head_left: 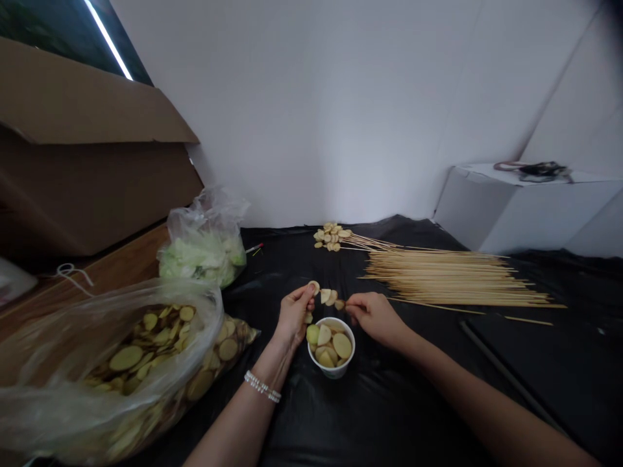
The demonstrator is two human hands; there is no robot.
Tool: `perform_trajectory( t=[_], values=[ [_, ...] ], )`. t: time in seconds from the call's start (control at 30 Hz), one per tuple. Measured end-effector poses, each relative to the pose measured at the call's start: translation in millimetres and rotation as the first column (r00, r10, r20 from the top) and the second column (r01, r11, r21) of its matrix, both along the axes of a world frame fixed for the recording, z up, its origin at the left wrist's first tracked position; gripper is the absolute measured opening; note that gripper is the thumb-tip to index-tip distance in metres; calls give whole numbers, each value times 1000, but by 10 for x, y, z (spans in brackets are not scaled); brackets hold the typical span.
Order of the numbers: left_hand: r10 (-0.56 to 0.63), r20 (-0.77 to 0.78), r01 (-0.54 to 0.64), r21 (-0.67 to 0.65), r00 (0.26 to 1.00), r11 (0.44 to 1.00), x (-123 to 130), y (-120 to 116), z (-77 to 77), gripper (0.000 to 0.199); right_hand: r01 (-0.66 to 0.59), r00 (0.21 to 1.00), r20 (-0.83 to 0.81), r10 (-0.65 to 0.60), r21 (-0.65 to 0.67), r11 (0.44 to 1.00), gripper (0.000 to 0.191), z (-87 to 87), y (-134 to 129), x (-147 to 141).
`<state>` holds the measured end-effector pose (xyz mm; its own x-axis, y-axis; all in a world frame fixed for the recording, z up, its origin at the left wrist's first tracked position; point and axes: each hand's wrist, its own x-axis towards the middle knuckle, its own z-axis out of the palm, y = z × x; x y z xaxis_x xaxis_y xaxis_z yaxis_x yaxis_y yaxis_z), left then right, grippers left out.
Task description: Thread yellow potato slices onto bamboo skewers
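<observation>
Head view: my hands are apart, at the centre of the frame, near the white cup (335, 372) of slices.
Left hand (293, 312): thumb and finger pinch one pale slice (315, 288).
Right hand (374, 318): fingers are clamped on the thin stick (345, 303), which they mostly hide.
Threaded slices (329, 297): on this stick, between my two hands.
Good piercing: I should push slowly through the middle, fingertips away from the point, so the slice does not split.
Spare sticks (457, 279): right of the frame.
</observation>
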<state>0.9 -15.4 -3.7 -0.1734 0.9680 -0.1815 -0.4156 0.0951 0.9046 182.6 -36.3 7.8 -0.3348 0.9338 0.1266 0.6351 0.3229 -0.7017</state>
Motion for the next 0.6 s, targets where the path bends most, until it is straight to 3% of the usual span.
perform_trajectory(
  t=[0.1, 0.23, 0.33, 0.43, 0.6],
  values=[
    [-2, -9, 2, -4, 1000, 1000, 3, -1, 1, 46, -4, 999, -32, 1, -91, 996, 25, 0, 8, 3],
    [15, -13, -15, -11, 1000, 1000, 8, -2, -3, 47, 15, 989, 145, -42, 181, 983, 23, -4, -53, -30],
    [22, -10, -22, -16, 1000, 1000, 11, -6, -2, 46, 4, 958, 274, -82, 276, 961, 25, -15, -85, -47],
    [7, -11, -7, -15, 1000, 1000, 10, -12, 4, 44, 2, 980, 191, -52, 252, 968, 23, -27, -65, -40],
    [-25, -26, 25, -3, 999, 1000, 7, -18, 11, 44, 19, 1000, -2, -19, 72, 997, 23, -31, -9, -18]
  ],
)
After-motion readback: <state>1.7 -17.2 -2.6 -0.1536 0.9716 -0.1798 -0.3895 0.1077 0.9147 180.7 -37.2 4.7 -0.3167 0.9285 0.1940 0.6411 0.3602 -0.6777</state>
